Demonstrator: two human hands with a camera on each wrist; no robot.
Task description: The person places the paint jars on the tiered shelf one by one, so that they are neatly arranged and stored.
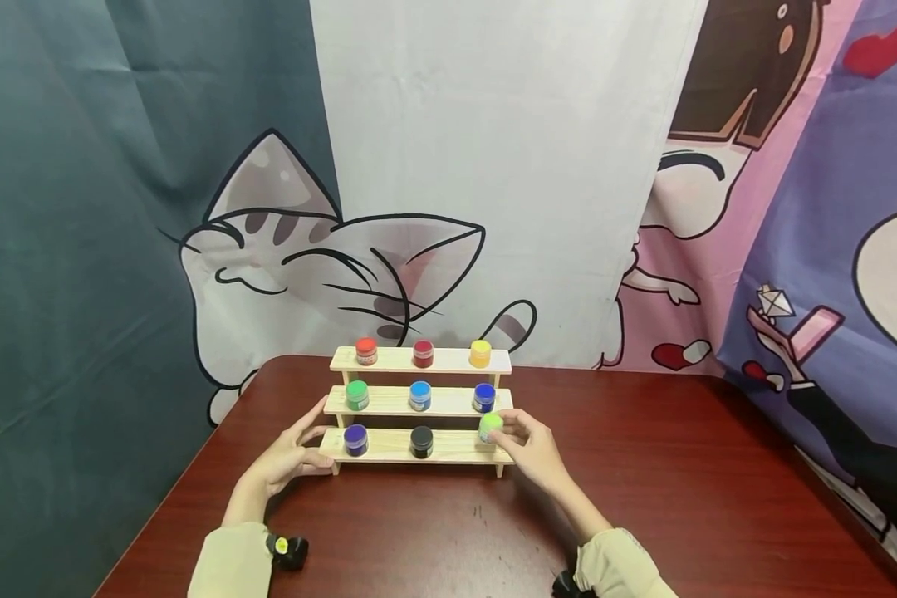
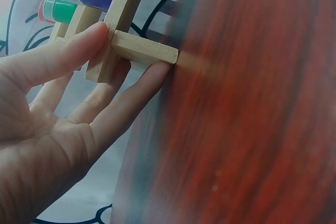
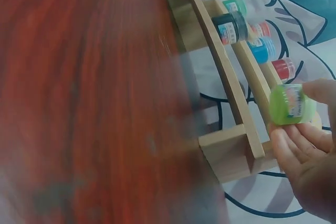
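Note:
A three-tier wooden display stand point(image 1: 448, 446) stands on the table with small paint jars on its steps. My left hand point(image 1: 287, 458) grips the left end of the stand's lowest step, thumb on top and fingers at its end and underside point(image 2: 100, 45). With thumb and fingers, my right hand point(image 1: 532, 448) pinches a light green paint jar point(image 3: 289, 104) at the right end of that step; whether its base touches the wood I cannot tell. A purple jar point(image 1: 355, 440) and a black jar point(image 1: 422, 442) share the lowest step.
Green point(image 1: 356, 395), light blue point(image 1: 420, 396) and dark blue point(image 1: 484, 398) jars sit on the middle step. The top step bears orange-red point(image 1: 366, 351), dark red point(image 1: 423, 354) and yellow point(image 1: 481, 354) jars. A cartoon-printed curtain point(image 1: 493, 149) hangs behind the brown table point(image 1: 643, 473).

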